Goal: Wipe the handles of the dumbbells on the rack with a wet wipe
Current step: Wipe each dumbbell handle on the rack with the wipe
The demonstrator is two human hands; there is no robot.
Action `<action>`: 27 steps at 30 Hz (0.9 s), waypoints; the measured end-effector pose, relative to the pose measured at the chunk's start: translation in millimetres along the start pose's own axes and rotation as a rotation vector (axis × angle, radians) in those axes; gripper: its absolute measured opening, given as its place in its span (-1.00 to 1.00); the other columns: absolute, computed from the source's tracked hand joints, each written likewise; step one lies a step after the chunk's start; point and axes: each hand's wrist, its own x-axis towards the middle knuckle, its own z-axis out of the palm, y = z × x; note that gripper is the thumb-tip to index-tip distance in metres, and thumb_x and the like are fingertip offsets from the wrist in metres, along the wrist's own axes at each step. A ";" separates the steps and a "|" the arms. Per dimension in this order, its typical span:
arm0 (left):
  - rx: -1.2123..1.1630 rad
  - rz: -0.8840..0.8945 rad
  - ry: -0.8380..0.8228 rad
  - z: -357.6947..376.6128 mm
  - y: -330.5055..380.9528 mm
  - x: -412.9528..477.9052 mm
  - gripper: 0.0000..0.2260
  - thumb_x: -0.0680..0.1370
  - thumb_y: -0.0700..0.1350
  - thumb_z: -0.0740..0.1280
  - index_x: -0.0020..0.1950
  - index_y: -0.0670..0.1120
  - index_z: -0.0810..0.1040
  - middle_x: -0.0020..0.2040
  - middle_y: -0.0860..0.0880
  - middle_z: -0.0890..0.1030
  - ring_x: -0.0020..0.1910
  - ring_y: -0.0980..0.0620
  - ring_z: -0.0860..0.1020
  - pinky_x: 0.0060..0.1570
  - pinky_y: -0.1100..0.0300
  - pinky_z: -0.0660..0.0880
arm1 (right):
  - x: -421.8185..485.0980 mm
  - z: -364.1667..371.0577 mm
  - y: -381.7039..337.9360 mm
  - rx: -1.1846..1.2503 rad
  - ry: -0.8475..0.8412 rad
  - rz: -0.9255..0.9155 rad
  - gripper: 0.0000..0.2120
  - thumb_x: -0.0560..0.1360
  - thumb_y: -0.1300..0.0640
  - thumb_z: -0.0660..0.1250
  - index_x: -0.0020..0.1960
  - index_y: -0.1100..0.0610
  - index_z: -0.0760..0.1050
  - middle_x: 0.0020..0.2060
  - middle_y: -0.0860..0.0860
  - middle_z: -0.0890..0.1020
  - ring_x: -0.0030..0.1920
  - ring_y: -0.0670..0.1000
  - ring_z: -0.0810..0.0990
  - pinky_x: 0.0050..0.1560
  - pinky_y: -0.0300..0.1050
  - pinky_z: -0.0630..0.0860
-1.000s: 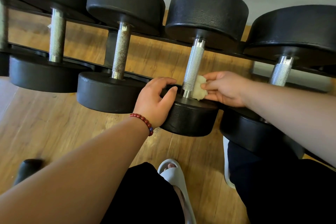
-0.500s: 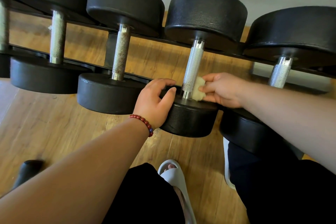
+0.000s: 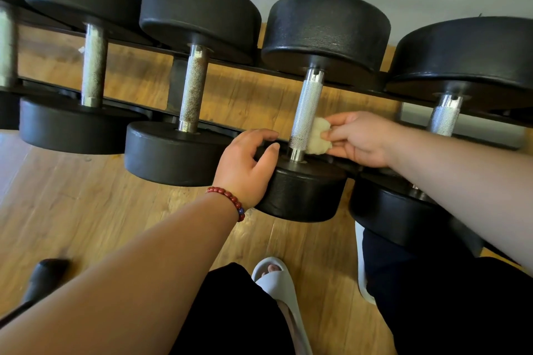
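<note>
Several black dumbbells lie across a black rack [image 3: 239, 66], each with a knurled metal handle. My right hand [image 3: 360, 138] pinches a crumpled off-white wet wipe [image 3: 317, 137] and presses it against the right side of the lower part of a shiny handle [image 3: 307, 112]. My left hand [image 3: 248, 164], with a red bead bracelet at the wrist, curls over the near black head [image 3: 302, 193] of that same dumbbell. To the left is a rust-speckled handle [image 3: 193, 89], and further left a dull one [image 3: 93, 69]. On the right stands another bright handle [image 3: 444, 115].
Wooden floor [image 3: 86, 210] lies below the rack and a grey wall behind it. My legs in dark trousers and white slippers [image 3: 282, 291] are at the bottom. A dark rounded object [image 3: 46, 274] sits at the lower left.
The wipe has stayed low on the shiny handle with only a slight shift of my right hand. My left hand keeps its hold on the near head.
</note>
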 end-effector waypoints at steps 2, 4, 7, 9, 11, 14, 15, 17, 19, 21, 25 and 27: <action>-0.004 -0.011 -0.003 -0.1 0.6 -0.3 -0.77 0.61 -0.08 0.22 0.24 -0.02 0.54 0.11 0.14 0.52 0.15 0.19 0.45 0.10 0.37 0.34 | 3.1 4.2 -1.3 0.077 0.055 -0.049 -0.68 0.54 0.46 0.18 0.25 0.28 0.46 -0.11 0.14 0.64 -0.28 -0.02 0.70 -0.25 -0.18 0.64; -0.010 -0.017 -0.003 -0.8 1.1 -0.7 -0.77 0.61 -0.08 0.22 0.24 -0.02 0.54 0.12 0.14 0.52 0.15 0.19 0.45 0.13 0.32 0.36 | 4.2 9.6 5.1 0.088 0.056 -0.036 -0.66 0.54 0.46 0.18 0.28 0.27 0.45 -0.09 0.14 0.64 -0.24 -0.01 0.69 -0.22 -0.17 0.65; -0.014 -0.021 -0.003 -0.7 2.4 -0.5 -0.76 0.61 -0.07 0.22 0.25 -0.02 0.54 0.12 0.13 0.52 0.16 0.18 0.46 0.16 0.26 0.38 | -3.1 5.4 8.1 -0.032 0.004 0.044 -0.67 0.53 0.46 0.20 0.26 0.28 0.45 -0.07 0.18 0.65 -0.15 0.04 0.68 -0.17 -0.12 0.65; -0.013 -0.018 0.000 -0.9 2.8 -0.6 -0.76 0.61 -0.08 0.22 0.25 -0.03 0.54 0.12 0.14 0.52 0.17 0.17 0.46 0.18 0.23 0.39 | -5.4 1.4 1.5 -0.060 0.030 0.019 -0.67 0.53 0.45 0.21 0.27 0.27 0.45 -0.10 0.17 0.65 -0.22 0.02 0.70 -0.20 -0.15 0.65; -0.018 -0.022 0.002 -1.2 3.3 -0.6 -0.76 0.61 -0.08 0.21 0.25 -0.03 0.54 0.12 0.14 0.51 0.18 0.17 0.46 0.20 0.22 0.39 | -4.0 3.6 -4.7 0.017 0.092 -0.052 -0.66 0.53 0.44 0.22 0.28 0.25 0.44 -0.11 0.13 0.65 -0.26 -0.02 0.69 -0.26 -0.20 0.63; -0.021 -0.032 0.000 -1.3 4.4 -1.3 -0.76 0.61 -0.08 0.21 0.25 -0.02 0.54 0.12 0.15 0.50 0.17 0.18 0.45 0.19 0.23 0.38 | -4.2 12.1 -3.2 0.049 0.154 -0.102 -0.69 0.54 0.42 0.22 0.24 0.20 0.45 -0.12 0.09 0.63 -0.21 -0.04 0.66 -0.35 -0.27 0.58; -0.020 -0.033 0.000 -1.2 4.9 -1.4 -0.76 0.61 -0.08 0.20 0.24 -0.02 0.54 0.11 0.16 0.50 0.17 0.18 0.45 0.19 0.24 0.37 | -6.2 12.5 -0.5 0.037 0.157 -0.100 -0.71 0.55 0.42 0.22 0.21 0.18 0.46 -0.13 0.08 0.63 -0.21 -0.04 0.65 -0.36 -0.28 0.57; -0.021 -0.036 0.005 -0.9 5.1 -1.4 -0.76 0.61 -0.08 0.20 0.24 -0.02 0.54 0.10 0.17 0.50 0.16 0.19 0.44 0.18 0.25 0.37 | -11.2 9.1 4.3 -0.006 0.142 -0.084 -0.75 0.55 0.41 0.23 0.16 0.19 0.48 -0.13 0.09 0.64 -0.21 -0.04 0.66 -0.32 -0.27 0.59; -0.019 -0.035 0.011 -1.0 4.7 -1.2 -0.76 0.62 -0.09 0.20 0.24 -0.02 0.54 0.11 0.16 0.50 0.17 0.19 0.44 0.17 0.27 0.35 | -15.1 6.1 5.6 -0.037 0.126 -0.070 -0.78 0.55 0.40 0.23 0.13 0.20 0.50 -0.12 0.10 0.65 -0.18 -0.03 0.67 -0.27 -0.24 0.62; -0.014 -0.032 0.012 -0.7 4.6 -1.2 -0.76 0.62 -0.08 0.20 0.24 -0.02 0.54 0.12 0.16 0.51 0.17 0.20 0.44 0.17 0.28 0.35 | -14.7 8.6 3.1 -0.037 0.150 -0.095 -0.78 0.55 0.39 0.24 0.14 0.19 0.50 -0.12 0.08 0.65 -0.17 -0.03 0.66 -0.28 -0.25 0.61; -0.010 -0.035 0.010 -0.6 4.8 -1.4 -0.76 0.62 -0.08 0.20 0.25 -0.03 0.54 0.11 0.16 0.50 0.16 0.20 0.44 0.16 0.28 0.34 | -14.4 20.3 6.1 -0.019 0.193 -0.125 -0.77 0.56 0.39 0.23 0.16 0.18 0.48 -0.10 0.07 0.62 -0.13 -0.03 0.64 -0.25 -0.26 0.61; -0.011 -0.033 0.009 -0.7 4.7 -1.2 -0.76 0.62 -0.08 0.20 0.24 -0.03 0.54 0.11 0.16 0.50 0.17 0.19 0.44 0.16 0.27 0.35 | -21.4 17.4 10.6 -0.043 0.163 -0.103 -0.77 0.56 0.40 0.23 0.17 0.22 0.50 -0.07 0.10 0.63 -0.10 -0.01 0.64 -0.21 -0.25 0.63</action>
